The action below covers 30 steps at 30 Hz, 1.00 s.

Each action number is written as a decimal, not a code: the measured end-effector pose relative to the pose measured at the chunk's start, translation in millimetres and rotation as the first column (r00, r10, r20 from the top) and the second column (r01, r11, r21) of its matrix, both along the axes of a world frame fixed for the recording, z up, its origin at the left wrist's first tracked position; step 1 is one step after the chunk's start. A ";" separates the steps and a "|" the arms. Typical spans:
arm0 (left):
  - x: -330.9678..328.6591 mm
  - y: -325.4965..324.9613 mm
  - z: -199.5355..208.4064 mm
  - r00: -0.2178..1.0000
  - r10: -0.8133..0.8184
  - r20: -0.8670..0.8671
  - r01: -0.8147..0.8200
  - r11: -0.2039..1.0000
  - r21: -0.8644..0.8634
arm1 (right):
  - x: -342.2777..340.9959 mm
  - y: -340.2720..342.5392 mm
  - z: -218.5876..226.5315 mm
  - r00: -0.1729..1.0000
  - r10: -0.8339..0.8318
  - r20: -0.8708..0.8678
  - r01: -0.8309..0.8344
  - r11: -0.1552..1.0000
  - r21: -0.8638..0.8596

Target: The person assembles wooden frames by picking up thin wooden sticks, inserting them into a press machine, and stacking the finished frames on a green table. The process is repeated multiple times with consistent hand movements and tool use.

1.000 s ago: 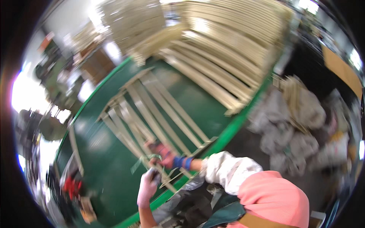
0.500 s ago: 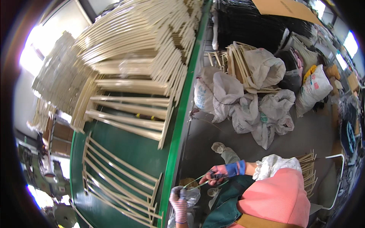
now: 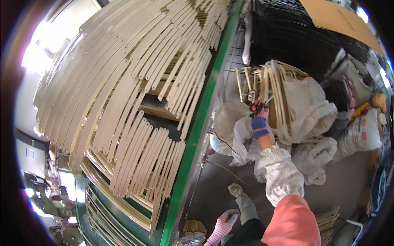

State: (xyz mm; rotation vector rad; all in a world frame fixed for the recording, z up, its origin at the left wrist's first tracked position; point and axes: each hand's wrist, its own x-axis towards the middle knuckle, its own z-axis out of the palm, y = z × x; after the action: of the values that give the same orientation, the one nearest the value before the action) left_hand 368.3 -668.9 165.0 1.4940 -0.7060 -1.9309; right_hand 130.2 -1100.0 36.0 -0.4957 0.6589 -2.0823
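Head view: the right hand (image 3: 260, 111) is gripping a green strip (image 3: 269, 97), not yet releasing it, while the left hand (image 3: 225, 224) is hanging half-curled, contents hidden.

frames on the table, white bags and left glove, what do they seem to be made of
Frames: perhaps metal with a smooth cream coating, given the neat end holes; plastic is possible.
Bags: probably thin plastic, dull and crumpled.
Left glove: likely knitted fabric, matte, striped pink and white; the grey part may be coated.

Thin pale-green strands (image 3: 269, 97), bent, splayed, in the right grip (image 3: 260, 110), overlapping cream tubes (image 3: 278, 98) in view
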 end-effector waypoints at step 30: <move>407.0 306.3 128.2 -0.529 0.167 0.832 -0.400 0.815 -0.418 | 624.8 275.6 221.5 -0.269 0.749 -0.606 -0.760 0.221 0.611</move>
State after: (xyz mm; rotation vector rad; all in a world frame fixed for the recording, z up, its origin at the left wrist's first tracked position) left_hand 775.3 -362.6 293.2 2.8592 -0.4533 0.5394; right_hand 755.0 -824.4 257.5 -1.5940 0.5599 -0.3099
